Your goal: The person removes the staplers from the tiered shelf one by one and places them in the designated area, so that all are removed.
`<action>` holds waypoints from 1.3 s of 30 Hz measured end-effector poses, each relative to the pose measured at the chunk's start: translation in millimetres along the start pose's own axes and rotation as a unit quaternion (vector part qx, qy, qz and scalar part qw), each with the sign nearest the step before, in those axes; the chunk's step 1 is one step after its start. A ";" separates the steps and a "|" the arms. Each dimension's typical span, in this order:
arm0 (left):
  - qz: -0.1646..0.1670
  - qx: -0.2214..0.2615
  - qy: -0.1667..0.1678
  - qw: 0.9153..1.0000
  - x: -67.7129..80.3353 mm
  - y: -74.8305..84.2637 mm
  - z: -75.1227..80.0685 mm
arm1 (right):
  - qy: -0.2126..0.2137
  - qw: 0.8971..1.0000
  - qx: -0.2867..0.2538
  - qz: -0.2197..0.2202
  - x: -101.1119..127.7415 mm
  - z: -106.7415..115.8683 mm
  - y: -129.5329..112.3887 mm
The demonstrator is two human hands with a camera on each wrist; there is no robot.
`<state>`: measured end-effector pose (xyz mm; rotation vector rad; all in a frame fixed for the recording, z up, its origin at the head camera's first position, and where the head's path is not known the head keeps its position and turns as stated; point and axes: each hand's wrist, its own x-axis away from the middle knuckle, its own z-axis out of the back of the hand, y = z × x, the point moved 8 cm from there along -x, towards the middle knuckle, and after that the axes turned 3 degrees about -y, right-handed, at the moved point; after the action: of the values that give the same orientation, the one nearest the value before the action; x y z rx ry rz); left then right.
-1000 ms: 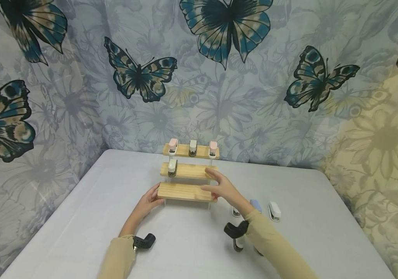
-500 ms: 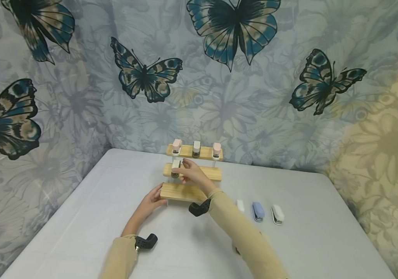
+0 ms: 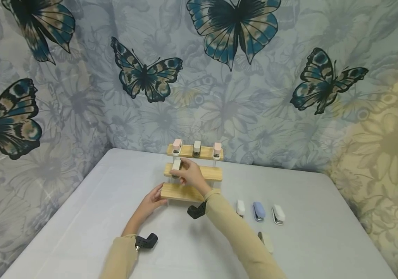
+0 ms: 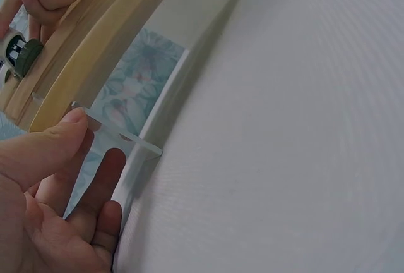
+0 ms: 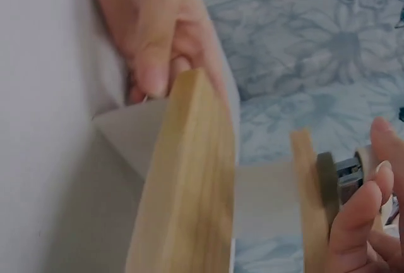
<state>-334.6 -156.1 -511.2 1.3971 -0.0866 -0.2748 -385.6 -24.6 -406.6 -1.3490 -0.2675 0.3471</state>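
From my remote seat, I start at the left: my left hand rests against the 9 o'clock end of the three-step wooden rack, thumb on the bottom board's corner and fingers loosely bent beside the clear side panel, steadying rather than gripping.

At the rack's middle step, my right hand has its fingertips curled onto the cream stapler, which sits at the 9 o'clock end of that step. It looks like a light pinch, though the head view hides part of the contact.

I judge the step in hand to be seating or squaring this stapler on the middle shelf. The next move calls for a small nudge so it sits flush and parallel to the three staplers on the top step, while the left hand keeps the rack from sliding.

The stapler's long axis runs 12 to 6 o'clock, across the board, its front end pointing toward me at 6.

Toward 3 o'clock, four more staplers lie on the tabletop.
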 end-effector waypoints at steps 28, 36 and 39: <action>-0.009 -0.009 0.017 1.000 1.1 4.4 2.7 | -0.024 0.997 0.040 0.065 110.1 72.4 -30.3; -0.010 -0.007 0.015 1.000 1.5 4.1 2.3 | -0.047 0.992 0.055 0.104 166.6 99.9 -35.0; -0.007 -0.003 0.015 1.000 0.6 2.2 1.3 | -0.038 0.992 0.036 0.115 187.7 110.4 -30.9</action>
<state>-334.0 -157.2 -508.9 1.3963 -0.0511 -0.2641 -252.7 143.1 -356.0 -1.2992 -0.1597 0.5971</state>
